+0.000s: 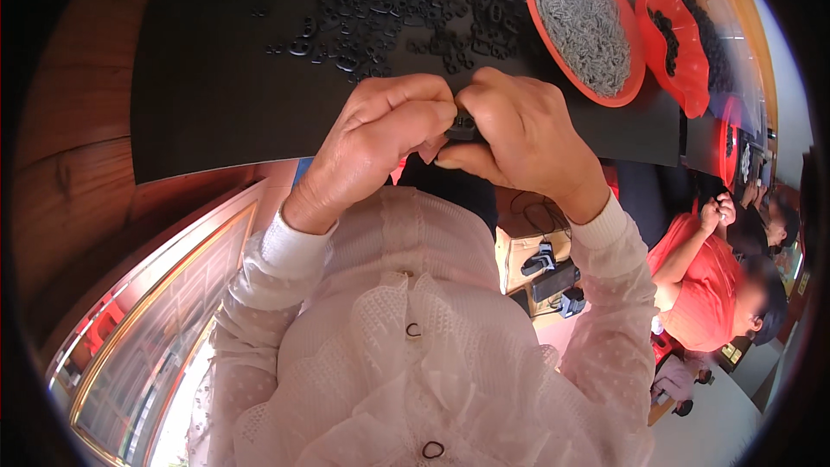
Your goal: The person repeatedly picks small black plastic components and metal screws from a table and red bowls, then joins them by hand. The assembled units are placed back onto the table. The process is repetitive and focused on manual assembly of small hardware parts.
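Observation:
A small black plastic cord lock part (pixel 463 127) with two holes sits between my hands, just above the near edge of the table. My right hand (pixel 523 134) is closed round it, thumb below and bent fingers above. From the other side my left hand (pixel 385 125) pinches at it, its fingertips pressed against the piece. My fingers cover most of the part, so anything tucked inside it cannot be seen. Beyond my hands, many loose black plastic parts (pixel 347 60) like it lie scattered on the dark table (pixel 216 95).
At the right, a red-rimmed bowl (pixel 637 65) holds small silvery metal springs (pixel 581 26). A wavy red dish (pixel 692 91) with small black pieces stands beside it. Below the table is a cardboard box (pixel 515 259) with black devices. A person in red (pixel 692 285) works at the right.

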The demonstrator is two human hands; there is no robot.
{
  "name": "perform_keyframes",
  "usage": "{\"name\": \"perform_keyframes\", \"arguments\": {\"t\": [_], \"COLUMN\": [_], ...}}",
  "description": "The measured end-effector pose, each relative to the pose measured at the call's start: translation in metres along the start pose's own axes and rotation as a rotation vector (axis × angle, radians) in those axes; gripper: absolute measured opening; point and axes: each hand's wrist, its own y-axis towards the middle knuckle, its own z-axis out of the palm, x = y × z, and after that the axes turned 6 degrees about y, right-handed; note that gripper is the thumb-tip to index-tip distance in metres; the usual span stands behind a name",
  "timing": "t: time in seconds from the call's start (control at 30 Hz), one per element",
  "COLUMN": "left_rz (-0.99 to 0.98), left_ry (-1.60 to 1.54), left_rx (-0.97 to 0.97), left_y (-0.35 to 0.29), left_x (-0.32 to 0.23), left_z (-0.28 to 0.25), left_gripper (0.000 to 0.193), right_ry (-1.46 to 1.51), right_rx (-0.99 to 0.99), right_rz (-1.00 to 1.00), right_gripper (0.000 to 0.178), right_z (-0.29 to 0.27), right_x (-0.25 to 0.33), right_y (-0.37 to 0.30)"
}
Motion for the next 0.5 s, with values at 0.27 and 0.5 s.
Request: {"name": "perform_keyframes", "arguments": {"t": [0.27,0.5], "left_rz": [0.011,-0.016], "left_ry": [0.001,0.024], "left_rx": [-0.028,-0.044], "left_y": [0.001,-0.002], "left_x": [0.003,0.002], "left_z": [0.002,0.005], "left_gripper": [0.021,0.021], "right_ry": [0.006,0.114], "right_rx": [-0.017,-0.021], "right_rz": [0.068,0.155], "right_gripper": [0.035,0.024], "right_z": [-0.002,-0.002], "right_x": [0.007,0.017], "right_y": [-0.003,-0.007]}}
